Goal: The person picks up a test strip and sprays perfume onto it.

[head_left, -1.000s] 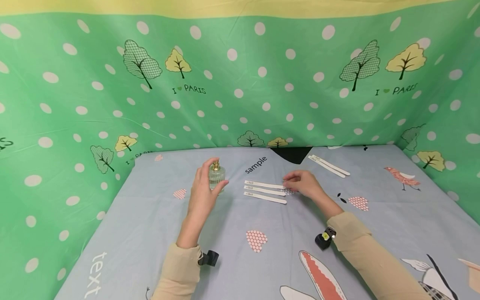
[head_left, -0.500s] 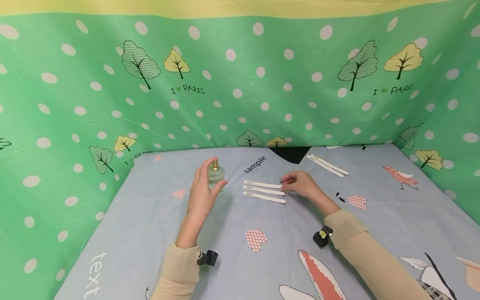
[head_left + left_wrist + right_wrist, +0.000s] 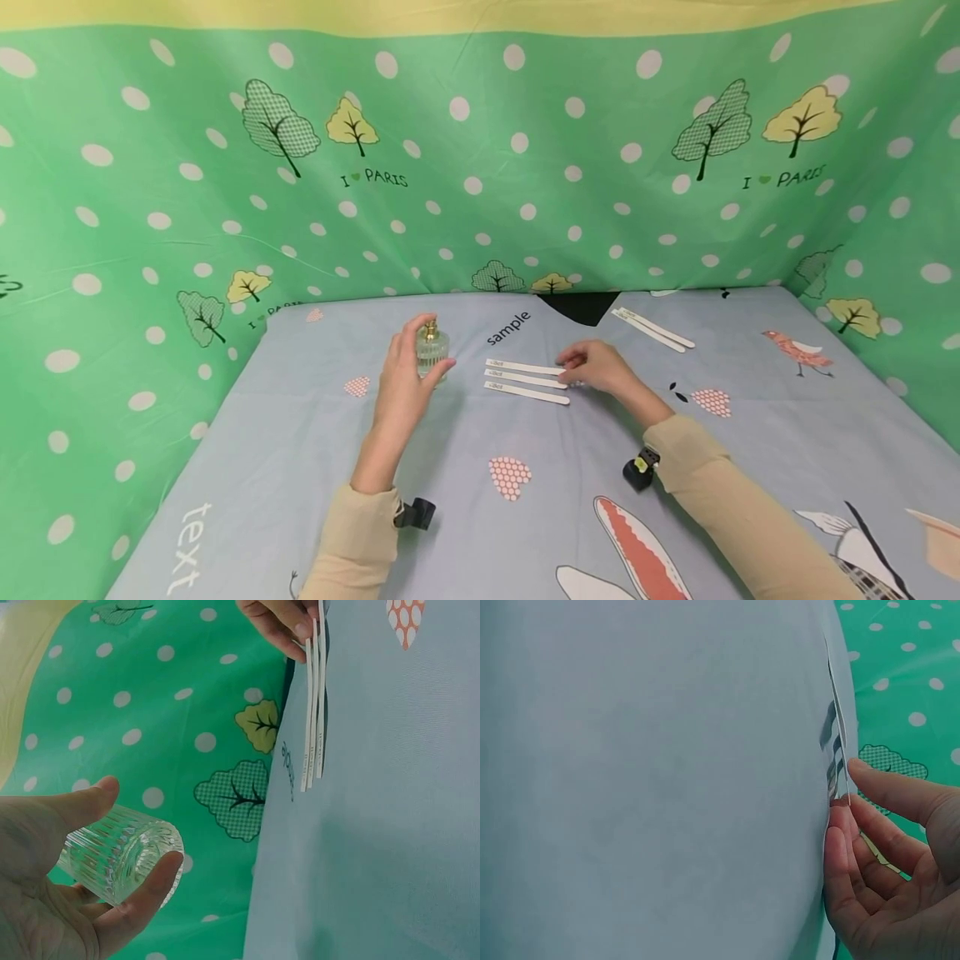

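A ribbed glass perfume bottle [image 3: 432,354] with a gold spray neck stands between the fingers and thumb of my left hand [image 3: 401,383], index finger over its top. Its thick clear base [image 3: 154,859] faces the left wrist camera. Three white perfume test strips [image 3: 528,392] lie nearly parallel on the cloth to its right, printed at their left ends. My right hand [image 3: 600,367] pinches the right end of the farthest strip, which its fingers partly hide. In the right wrist view, the right thumb and fingers [image 3: 881,847] surround that strip end.
Two more white strips [image 3: 654,331] lie together near the back right of the table. A grey-blue printed cloth [image 3: 315,458] covers the tabletop. Green dotted fabric [image 3: 450,167] hangs behind and at both sides.
My right hand has shifted slightly left along the end of the farthest strip. The left hand keeps its hold on the bottle; the whole head view drifts slightly left.
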### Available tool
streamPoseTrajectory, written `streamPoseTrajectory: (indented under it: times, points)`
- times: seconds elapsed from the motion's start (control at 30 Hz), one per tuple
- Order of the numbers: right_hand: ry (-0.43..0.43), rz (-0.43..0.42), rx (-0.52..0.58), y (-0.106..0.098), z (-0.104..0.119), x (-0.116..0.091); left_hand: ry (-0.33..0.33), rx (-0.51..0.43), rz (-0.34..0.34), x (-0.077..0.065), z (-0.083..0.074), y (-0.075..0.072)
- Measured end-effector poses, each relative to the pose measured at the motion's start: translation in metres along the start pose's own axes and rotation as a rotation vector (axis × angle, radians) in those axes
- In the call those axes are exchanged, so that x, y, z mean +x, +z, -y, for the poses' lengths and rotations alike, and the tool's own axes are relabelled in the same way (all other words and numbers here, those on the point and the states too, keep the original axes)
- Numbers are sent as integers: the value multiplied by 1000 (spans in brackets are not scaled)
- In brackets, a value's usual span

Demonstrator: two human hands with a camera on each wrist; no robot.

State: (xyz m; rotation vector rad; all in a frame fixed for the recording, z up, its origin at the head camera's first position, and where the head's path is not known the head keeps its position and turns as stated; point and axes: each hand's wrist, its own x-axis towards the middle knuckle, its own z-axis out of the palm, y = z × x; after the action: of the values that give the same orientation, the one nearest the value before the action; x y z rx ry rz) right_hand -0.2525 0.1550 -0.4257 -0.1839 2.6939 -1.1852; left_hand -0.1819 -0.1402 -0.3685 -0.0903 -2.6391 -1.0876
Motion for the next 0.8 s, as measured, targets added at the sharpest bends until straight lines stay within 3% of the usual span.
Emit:
streamPoseTrajectory:
  times: [0.8]
  points:
    - [-17, 0, -23, 1, 1, 1, -8, -1, 0, -1, 0, 2]
